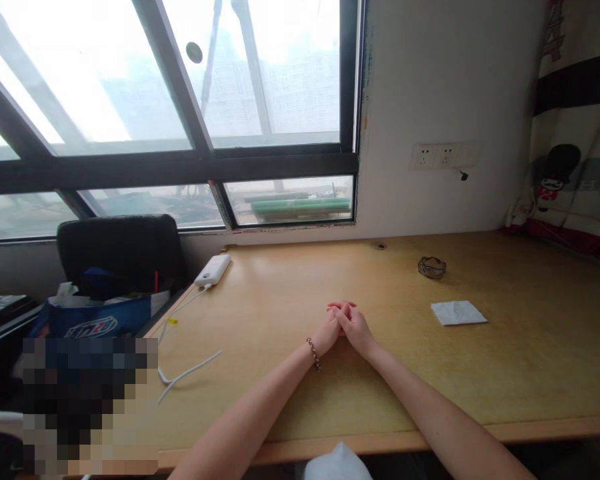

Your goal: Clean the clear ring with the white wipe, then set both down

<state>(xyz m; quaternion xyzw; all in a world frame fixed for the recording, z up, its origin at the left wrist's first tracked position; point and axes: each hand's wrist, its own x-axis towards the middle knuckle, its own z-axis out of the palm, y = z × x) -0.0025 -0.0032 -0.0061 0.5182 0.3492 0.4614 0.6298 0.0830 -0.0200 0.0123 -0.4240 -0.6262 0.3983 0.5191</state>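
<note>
My left hand [327, 333] and my right hand [355, 328] are clasped together on the wooden desk [290, 280], fingers closed around each other. No object shows between them, though the palms are hidden. A beaded bracelet [314, 355] circles my left wrist. To the right of the hands lies a folded white tissue [459, 313], apart from them. Behind the tissue sits a dark, ring-shaped woven object [432, 267]. A white power bank [213, 271] rests at the desk's left edge, with a white cable [195, 367] trailing toward me.
Left of the desk stands a black chair [120, 247] bearing a blue bag [105, 313]. A window [280, 160] and a wall socket [436, 157] are behind the desk. A patterned curtain [580, 133] hangs at the right. A blurred patch covers the lower left.
</note>
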